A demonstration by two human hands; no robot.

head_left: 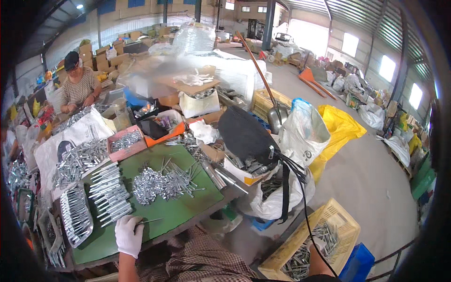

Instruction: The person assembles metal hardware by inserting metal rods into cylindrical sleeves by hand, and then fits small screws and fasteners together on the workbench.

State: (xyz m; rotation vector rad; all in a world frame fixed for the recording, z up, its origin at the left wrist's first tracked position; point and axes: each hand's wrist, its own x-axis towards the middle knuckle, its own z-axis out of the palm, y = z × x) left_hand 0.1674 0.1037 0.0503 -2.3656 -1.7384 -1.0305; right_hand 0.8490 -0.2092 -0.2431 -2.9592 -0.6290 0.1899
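Note:
My left hand (128, 236), in a white glove, rests at the near edge of a green work surface (188, 207), its fingers closed on a thin metal rod (152, 220) that points right. My right hand (317, 243), also gloved, reaches down into a yellow plastic crate (345, 223) of metal bolt-like pieces (297, 264); its fingers are hidden. Beyond my left hand lies a row of metal sleeve-like bolts (110, 192). Left of it, similar pieces fill a tray (77, 216). A heap of small nut-like parts (150, 185) sits beside loose thin rods (181, 178).
A pink box of small parts (127, 141) and a black bag (246, 136) stand behind the green surface. White sacks (303, 136) and a yellow sack (336, 134) are at the right. A blue bin (358, 263) touches the crate. Another person (80, 87) works at far left.

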